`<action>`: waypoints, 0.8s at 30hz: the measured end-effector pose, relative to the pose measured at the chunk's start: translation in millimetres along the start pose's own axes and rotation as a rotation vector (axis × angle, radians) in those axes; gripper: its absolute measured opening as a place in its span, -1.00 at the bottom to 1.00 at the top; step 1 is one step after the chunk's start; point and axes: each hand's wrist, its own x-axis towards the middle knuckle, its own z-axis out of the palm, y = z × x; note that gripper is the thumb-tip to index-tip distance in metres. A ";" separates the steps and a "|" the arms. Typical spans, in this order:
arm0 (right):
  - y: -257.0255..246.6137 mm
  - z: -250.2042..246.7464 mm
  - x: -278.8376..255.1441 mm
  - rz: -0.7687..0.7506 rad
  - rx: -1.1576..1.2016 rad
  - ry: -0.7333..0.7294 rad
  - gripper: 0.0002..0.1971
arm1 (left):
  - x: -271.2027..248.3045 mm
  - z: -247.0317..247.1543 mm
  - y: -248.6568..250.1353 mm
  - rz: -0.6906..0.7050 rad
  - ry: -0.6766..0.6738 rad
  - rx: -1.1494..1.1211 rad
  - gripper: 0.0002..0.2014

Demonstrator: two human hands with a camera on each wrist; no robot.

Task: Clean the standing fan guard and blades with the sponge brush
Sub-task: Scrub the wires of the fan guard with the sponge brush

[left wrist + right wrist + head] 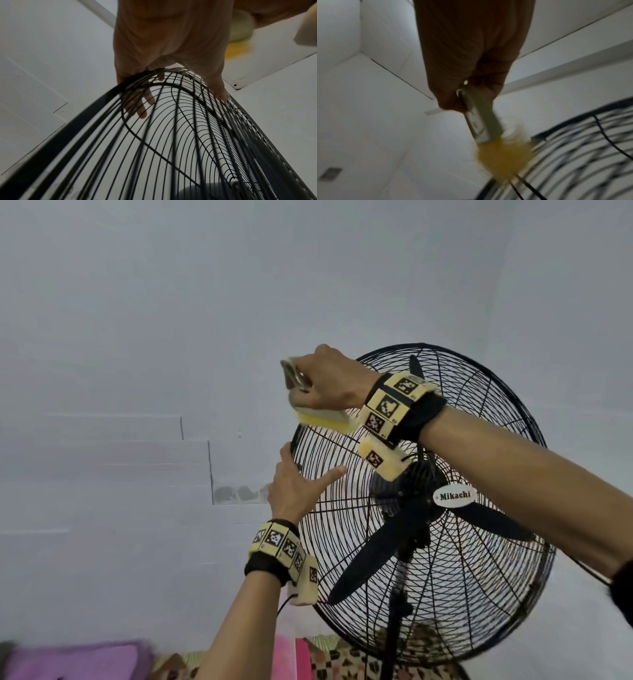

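Black standing fan [424, 501] on the right of the scene, in front of a pale grey wall [137, 302], tilted so that the wire guard [342, 508] faces the camera. Label "Mikachi" [454, 496] at the centre of the guard. Three black blades [370, 556] behind the wires.

Right hand [329, 381] above the upper left rim of the guard, fingers curled around the handle of the sponge brush [322, 419], so gripping it firmly. Yellow sponge head of the brush touching the top wires of the guard at the rim; in the right wrist view the same yellow head [503, 159] pressed against the wires, blurred. Handle pale and flat, with a metal part near the fingers.

Left hand [294, 484] lower, at the left rim of the guard. Fingers [145, 102] wrapped over the black rim and reaching behind the wires, thumb [217, 88] lying on the front wires, so holding the guard. Index finger in the head view stretched across the front wires.

Marker bands [284, 546] on both wrists. Pink cloth [68, 662] and patterned fabric [342, 662] at the bottom, near the fan pole [394, 628].
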 end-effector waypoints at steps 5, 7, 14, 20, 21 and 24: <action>6.6 1.7 -15.6 0.011 -0.010 -0.015 -0.77 | -0.1 1.4 0.9 0.002 -0.003 -0.007 0.23; 10.8 -5.8 -16.4 0.049 -0.061 -0.027 -0.83 | 0.7 2.1 0.5 -0.005 0.005 0.006 0.23; 17.4 1.7 -56.0 -0.040 0.088 0.033 -0.75 | 1.3 2.6 -1.4 -0.010 0.015 0.031 0.24; 23.4 -3.6 -70.4 -0.016 0.113 0.128 -0.70 | 4.1 1.9 0.3 -0.010 0.001 0.049 0.26; 23.7 -0.8 -74.9 -0.013 0.120 0.135 -0.70 | 4.0 1.8 0.3 -0.012 0.000 0.047 0.26; 29.5 6.2 -90.6 0.050 0.086 0.108 -0.72 | 4.0 0.3 -0.8 -0.013 -0.010 0.040 0.25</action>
